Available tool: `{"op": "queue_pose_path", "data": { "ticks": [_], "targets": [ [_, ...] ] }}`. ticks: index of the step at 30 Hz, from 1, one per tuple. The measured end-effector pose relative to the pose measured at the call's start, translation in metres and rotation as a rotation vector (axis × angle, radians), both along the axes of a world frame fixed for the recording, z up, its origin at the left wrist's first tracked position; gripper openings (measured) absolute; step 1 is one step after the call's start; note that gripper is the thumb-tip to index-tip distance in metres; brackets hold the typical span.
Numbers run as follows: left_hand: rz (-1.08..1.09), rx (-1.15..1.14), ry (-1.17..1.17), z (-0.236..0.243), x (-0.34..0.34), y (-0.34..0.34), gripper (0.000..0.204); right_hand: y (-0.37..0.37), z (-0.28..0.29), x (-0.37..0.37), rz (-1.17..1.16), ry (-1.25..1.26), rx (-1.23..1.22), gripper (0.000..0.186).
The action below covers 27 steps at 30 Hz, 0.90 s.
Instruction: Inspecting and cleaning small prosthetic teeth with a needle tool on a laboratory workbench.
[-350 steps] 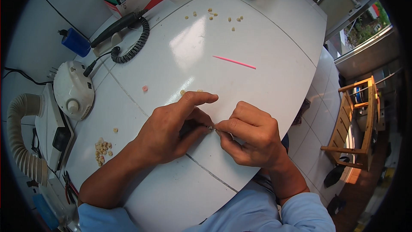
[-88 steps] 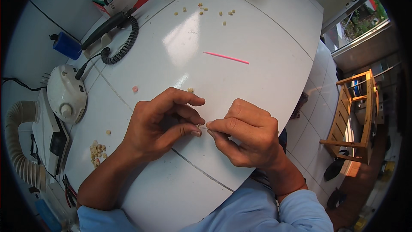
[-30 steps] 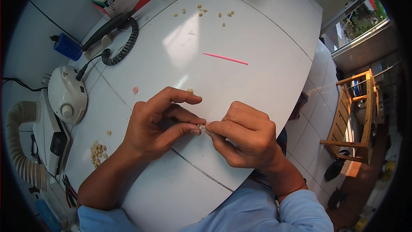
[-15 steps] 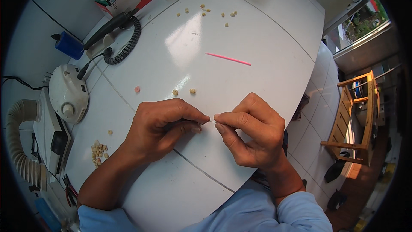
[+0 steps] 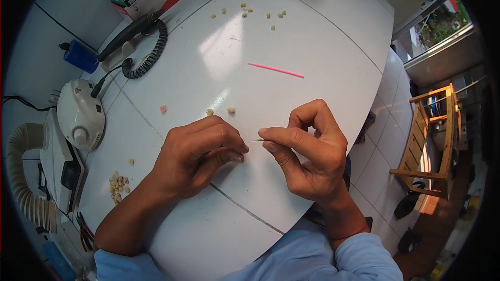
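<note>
A thin, pale metal needle-like pin (image 5: 257, 140) is pinched between the thumb and forefinger of the right hand (image 5: 308, 151), its free tip sticking out a short way to the person's left, toward the left hand (image 5: 200, 153). The pin lies almost level, its long axis running left to right across the round white bench (image 5: 323, 47), just above the surface. The right fingers (image 5: 284, 136) are pressed together on the pin's near end, the other fingers curled into the palm. The left hand is closed too, thumb and forefinger tips meeting just beside the pin's tip; whether they hold some tiny piece I cannot tell, it is hidden under the fingertips.

Nothing stands between the two hands. Just beyond the left knuckles lie two small beige beads (image 5: 220, 111), and further left a small pink ring-shaped bead (image 5: 163, 109). A slim pink stick (image 5: 275, 69) lies well beyond the hands, slanting across the middle of the bench. More scattered beige beads (image 5: 247, 10) sit near the far edge, and a little heap of beige beads (image 5: 117, 184) rests by the left forearm. At the left edge are a white rounded motor unit (image 5: 79, 117), a black handpiece with a coiled black cord (image 5: 140, 44) and a ribbed grey hose (image 5: 23, 177).
</note>
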<state>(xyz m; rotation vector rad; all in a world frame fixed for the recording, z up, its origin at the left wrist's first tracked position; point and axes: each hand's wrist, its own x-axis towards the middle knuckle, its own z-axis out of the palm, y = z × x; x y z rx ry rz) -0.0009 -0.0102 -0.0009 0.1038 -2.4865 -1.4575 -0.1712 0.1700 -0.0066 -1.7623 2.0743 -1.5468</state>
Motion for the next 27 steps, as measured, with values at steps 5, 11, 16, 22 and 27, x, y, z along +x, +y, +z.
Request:
{"op": "queue_pose_path", "data": {
  "ticks": [5,11,16,22,27],
  "targets": [
    [0.028,0.039,0.030,-0.0024,0.0006,-0.0007,0.022,0.0006,-0.0049,-0.0009,0.028,-0.033,0.003,0.023],
    [0.108,0.188,-0.058,0.0003,0.0020,0.0053,0.023,-0.0008,-0.0050,-0.0002,0.073,0.048,0.012,0.029],
    [0.089,0.163,-0.063,0.0026,0.0014,0.0043,0.021,0.0003,-0.0026,0.0058,0.041,-0.003,0.054,0.021],
    [0.068,0.157,-0.037,-0.0045,0.0012,0.0020,0.018,-0.0015,-0.0056,0.0051,0.071,-0.025,0.028,0.022],
    [0.086,0.177,-0.035,-0.0023,0.0024,0.0015,0.018,-0.0002,-0.0043,0.0038,0.067,0.019,0.061,0.023]
  ]
}}
